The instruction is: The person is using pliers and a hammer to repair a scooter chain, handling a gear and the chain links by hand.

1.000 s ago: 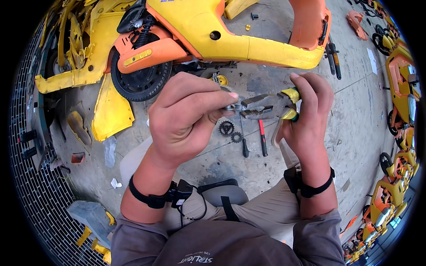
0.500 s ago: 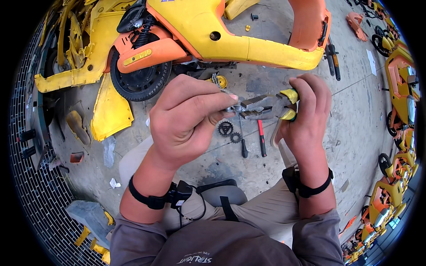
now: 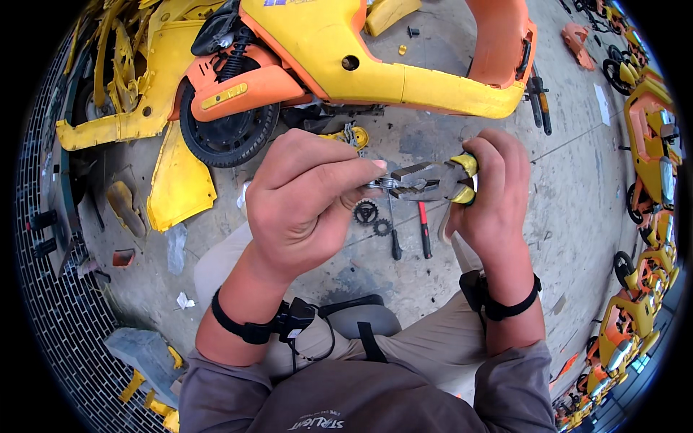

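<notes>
My left hand (image 3: 299,198) pinches a small silver metal piece (image 3: 390,182) that looks like chain links; the fingers cover part of it. From the other side, my right hand (image 3: 497,184) grips combination pliers (image 3: 445,180) by their yellow-and-dark handles. The pliers' serrated jaws are spread apart and point left, their tips close beside the metal piece; I cannot tell whether they touch it. On the floor beneath lie a black chainring (image 3: 366,211), a smaller dark cog (image 3: 382,227), a dark-handled screwdriver (image 3: 395,245) and a red-and-black-handled tool (image 3: 424,231).
A yellow-and-orange scooter body (image 3: 346,65) with a black wheel (image 3: 227,137) lies ahead. Yellow panels (image 3: 180,180) are piled at the left. A grey block (image 3: 148,353) stands at lower left. Several yellow scooters (image 3: 650,137) line the right side.
The pliers and my right hand have shifted slightly left and down, with the jaws nearer the metal piece. My left hand has dropped slightly and still pinches the piece.
</notes>
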Demonstrator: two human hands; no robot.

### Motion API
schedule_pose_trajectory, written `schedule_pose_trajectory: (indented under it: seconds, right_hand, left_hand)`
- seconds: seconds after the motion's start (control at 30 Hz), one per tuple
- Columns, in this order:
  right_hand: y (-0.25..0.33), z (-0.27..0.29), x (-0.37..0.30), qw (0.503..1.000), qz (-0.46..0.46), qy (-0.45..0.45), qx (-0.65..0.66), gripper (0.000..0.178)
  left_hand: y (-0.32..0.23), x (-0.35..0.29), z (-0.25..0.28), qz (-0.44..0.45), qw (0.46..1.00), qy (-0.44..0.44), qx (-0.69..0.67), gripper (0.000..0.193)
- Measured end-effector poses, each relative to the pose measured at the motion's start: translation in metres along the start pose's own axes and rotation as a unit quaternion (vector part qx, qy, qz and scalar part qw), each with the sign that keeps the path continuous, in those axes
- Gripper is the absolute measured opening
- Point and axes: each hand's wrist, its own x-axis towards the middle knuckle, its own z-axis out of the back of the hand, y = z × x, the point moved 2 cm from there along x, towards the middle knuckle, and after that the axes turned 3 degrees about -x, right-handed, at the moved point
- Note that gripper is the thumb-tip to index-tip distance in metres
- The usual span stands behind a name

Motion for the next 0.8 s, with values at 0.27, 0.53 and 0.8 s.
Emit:
schedule_pose_trajectory:
  seconds: [0.27,0.53,0.8]
  right_hand:
    - [0.0028,0.0030,0.0006,1.000,0.004,-0.001,-0.024,0.059]
    - [0.0027,0.0044,0.0015,1.000,0.007,-0.005,-0.029,0.057]
    - [0.0018,-0.0013,0.0026,1.000,0.010,-0.020,-0.003,0.060]
  left_hand:
    - [-0.0009,-0.0003,0.0015,0.000,1.000,-0.007,0.002,0.035]
    - [-0.0028,-0.0012,0.0020,0.002,1.000,-0.009,0.001,0.035]
    - [-0.0051,-0.0005,0.0020,0.006,0.999,-0.033,0.009,0.036]
